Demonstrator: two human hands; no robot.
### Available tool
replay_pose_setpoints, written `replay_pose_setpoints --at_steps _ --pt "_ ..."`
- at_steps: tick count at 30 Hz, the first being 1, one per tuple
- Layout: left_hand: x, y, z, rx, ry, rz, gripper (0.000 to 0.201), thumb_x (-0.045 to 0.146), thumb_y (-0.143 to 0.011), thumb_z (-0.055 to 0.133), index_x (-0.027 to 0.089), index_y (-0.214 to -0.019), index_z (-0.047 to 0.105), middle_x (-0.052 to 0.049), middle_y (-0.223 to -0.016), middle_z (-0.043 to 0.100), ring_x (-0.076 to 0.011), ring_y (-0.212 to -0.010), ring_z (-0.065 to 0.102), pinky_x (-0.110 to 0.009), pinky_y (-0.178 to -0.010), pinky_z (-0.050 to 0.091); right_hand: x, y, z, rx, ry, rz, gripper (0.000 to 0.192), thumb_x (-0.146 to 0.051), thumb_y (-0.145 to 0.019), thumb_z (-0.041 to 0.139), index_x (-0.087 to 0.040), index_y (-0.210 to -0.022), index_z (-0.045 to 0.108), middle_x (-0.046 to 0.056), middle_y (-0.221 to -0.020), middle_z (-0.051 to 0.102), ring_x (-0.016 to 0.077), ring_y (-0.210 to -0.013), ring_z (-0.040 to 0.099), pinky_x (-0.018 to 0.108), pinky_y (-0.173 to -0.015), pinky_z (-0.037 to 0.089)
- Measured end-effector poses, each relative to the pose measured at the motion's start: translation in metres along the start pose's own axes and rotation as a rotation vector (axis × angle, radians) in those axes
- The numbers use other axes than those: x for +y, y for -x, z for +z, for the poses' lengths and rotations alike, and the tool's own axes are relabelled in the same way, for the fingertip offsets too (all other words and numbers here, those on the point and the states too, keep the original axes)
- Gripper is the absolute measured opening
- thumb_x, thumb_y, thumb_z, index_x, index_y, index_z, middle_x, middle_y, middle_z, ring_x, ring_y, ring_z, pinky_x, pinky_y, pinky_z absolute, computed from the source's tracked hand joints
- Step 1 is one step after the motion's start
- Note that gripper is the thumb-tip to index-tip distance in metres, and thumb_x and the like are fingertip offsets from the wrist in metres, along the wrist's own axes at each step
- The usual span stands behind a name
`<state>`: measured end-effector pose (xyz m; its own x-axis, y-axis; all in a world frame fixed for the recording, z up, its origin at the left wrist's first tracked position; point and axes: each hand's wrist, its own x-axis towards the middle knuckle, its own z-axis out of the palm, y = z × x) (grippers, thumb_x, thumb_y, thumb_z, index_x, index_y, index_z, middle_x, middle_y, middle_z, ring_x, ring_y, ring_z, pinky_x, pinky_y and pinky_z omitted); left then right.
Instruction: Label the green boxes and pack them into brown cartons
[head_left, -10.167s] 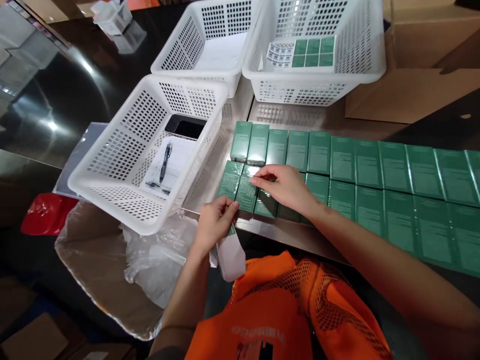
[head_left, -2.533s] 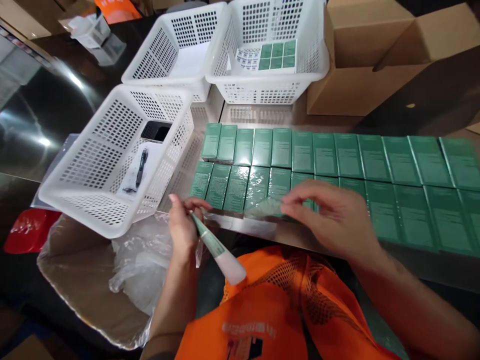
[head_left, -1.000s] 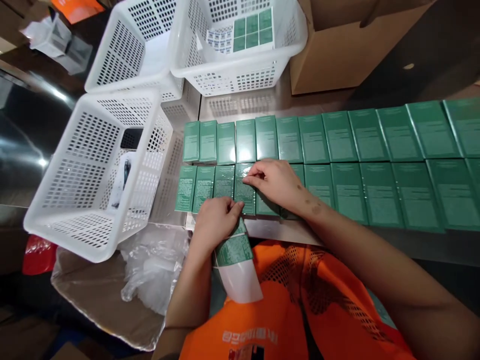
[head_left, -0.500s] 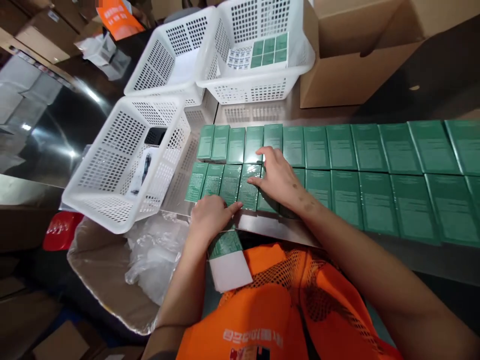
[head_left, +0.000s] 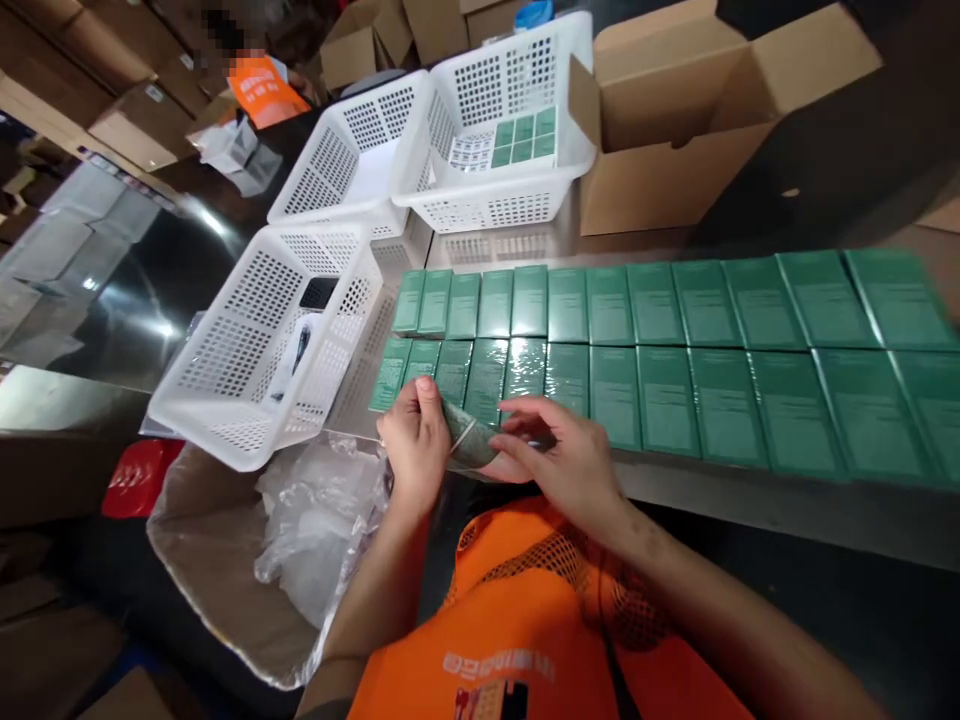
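Observation:
Two rows of flat green boxes (head_left: 667, 350) lie side by side along the metal table (head_left: 720, 495). My left hand (head_left: 412, 445) pinches a bent strip of green labels (head_left: 469, 448) at the table's near edge, just in front of the leftmost boxes. My right hand (head_left: 559, 455) holds the other end of the same strip, fingers curled on it. Both hands hover over the table edge, above my orange vest (head_left: 525, 620).
A white basket (head_left: 262, 350) with a pen and a dark phone stands left of the boxes. Two more white baskets (head_left: 480, 130) sit behind, one holding label sheets. An open cardboard carton (head_left: 675, 130) is at the back right. A plastic-lined box (head_left: 247, 550) stands below left.
My right hand left the green boxes and came back to the label strip. My left hand lifted the strip up to the table edge. The view tilted upward.

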<state>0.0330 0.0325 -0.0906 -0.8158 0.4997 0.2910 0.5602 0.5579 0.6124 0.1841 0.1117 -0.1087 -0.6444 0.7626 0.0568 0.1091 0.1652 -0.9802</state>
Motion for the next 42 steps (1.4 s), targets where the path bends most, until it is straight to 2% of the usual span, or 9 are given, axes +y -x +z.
replay_pose_setpoints --at_steps 6,14,18,21,23,26,29,32,42 --pt "-0.003 -0.001 0.007 0.054 0.063 -0.005 0.051 0.048 -0.101 0.031 0.023 -0.059 0.046 0.001 -0.05 0.048 -0.0142 -0.05 0.046 -0.027 -0.054 0.032 0.006 -0.002 -0.005 0.038 0.158 -0.186 0.015 -0.034 -0.085 0.079 -0.023 -0.095 0.074 0.001 -0.083 0.073 0.0174 -0.076 0.069 0.03 -0.068 0.053" --pt "-0.007 -0.001 0.003 0.067 0.001 -0.098 0.047 0.048 -0.1 0.034 0.024 -0.059 0.035 0.004 -0.049 0.038 -0.0137 -0.051 0.038 -0.028 -0.054 0.03 0.014 0.005 0.004 0.172 0.527 -0.746 0.021 -0.016 -0.095 0.061 -0.031 -0.102 0.072 -0.002 -0.102 0.079 0.0195 -0.097 0.072 0.041 -0.092 0.051" --pt "-0.014 -0.011 0.002 0.065 -0.024 -0.141 0.049 0.047 -0.1 0.033 0.023 -0.061 0.05 0.0 -0.056 0.053 -0.0154 -0.057 0.051 -0.027 -0.059 0.036 0.001 0.023 -0.003 -0.014 0.352 -0.973 0.018 -0.023 -0.092 0.066 -0.039 -0.089 0.072 -0.013 -0.096 0.078 0.0148 -0.091 0.073 0.037 -0.103 0.051" --pt "-0.025 -0.02 0.001 0.087 0.045 -0.136 0.053 0.051 -0.1 0.032 0.021 -0.073 0.067 -0.001 -0.059 0.058 -0.0168 -0.06 0.055 -0.029 -0.062 0.039 -0.019 0.029 -0.023 -0.247 0.063 -0.843 0.019 -0.026 -0.087 0.073 -0.041 -0.097 0.07 -0.011 -0.09 0.078 0.0164 -0.085 0.074 0.034 -0.095 0.057" --pt "-0.029 -0.021 -0.002 -0.007 0.172 -0.105 0.059 0.055 -0.101 0.03 0.019 -0.077 0.071 -0.002 -0.059 0.059 -0.0165 -0.058 0.054 -0.029 -0.061 0.04 -0.029 0.019 -0.04 -0.202 -0.014 -0.64 0.027 -0.022 -0.083 0.076 -0.039 -0.103 0.069 -0.007 -0.085 0.077 0.0186 -0.081 0.072 0.036 -0.084 0.059" --pt "-0.024 -0.015 -0.005 -0.395 0.401 -0.03 0.06 0.06 -0.099 0.031 0.018 -0.086 0.073 -0.004 -0.063 0.064 -0.0164 -0.058 0.058 -0.029 -0.061 0.044 -0.031 -0.014 -0.062 0.031 0.022 -0.211 0.008 -0.027 -0.084 0.075 -0.03 -0.09 0.071 -0.003 -0.081 0.074 0.0173 -0.072 0.068 0.032 -0.067 0.056" --pt "-0.012 -0.007 -0.002 -0.801 0.457 -0.006 0.046 0.057 -0.094 0.052 0.019 -0.11 0.071 -0.001 -0.063 0.067 -0.0167 -0.059 0.063 -0.027 -0.059 0.045 -0.019 -0.048 -0.07 0.025 0.069 0.071 0.018 -0.039 -0.079 0.076 -0.023 -0.085 0.072 0.002 -0.08 0.072 0.0174 -0.069 0.064 0.031 -0.062 0.051" --pt "-0.005 -0.002 0.006 -0.924 0.392 -0.004 0.034 0.051 -0.091 0.058 0.02 -0.1 0.07 0.0 -0.063 0.069 -0.0156 -0.057 0.063 -0.026 -0.057 0.044 -0.006 -0.067 -0.066 -0.017 0.069 0.087 0.021 -0.04 -0.077 0.076 -0.021 -0.085 0.073 0.002 -0.077 0.069 0.0173 -0.07 0.062 0.031 -0.067 0.05" --pt "-0.002 -0.006 0.019 -0.89 0.225 0.053 0.028 0.039 -0.091 0.052 0.021 -0.07 0.057 0.002 -0.059 0.059 -0.0137 -0.057 0.052 -0.026 -0.059 0.037 0.014 -0.074 -0.045 0.067 0.397 0.039 0.009 -0.03 -0.083 0.073 -0.021 -0.081 0.073 0.003 -0.085 0.07 0.017 -0.072 0.062 0.032 -0.072 0.048"
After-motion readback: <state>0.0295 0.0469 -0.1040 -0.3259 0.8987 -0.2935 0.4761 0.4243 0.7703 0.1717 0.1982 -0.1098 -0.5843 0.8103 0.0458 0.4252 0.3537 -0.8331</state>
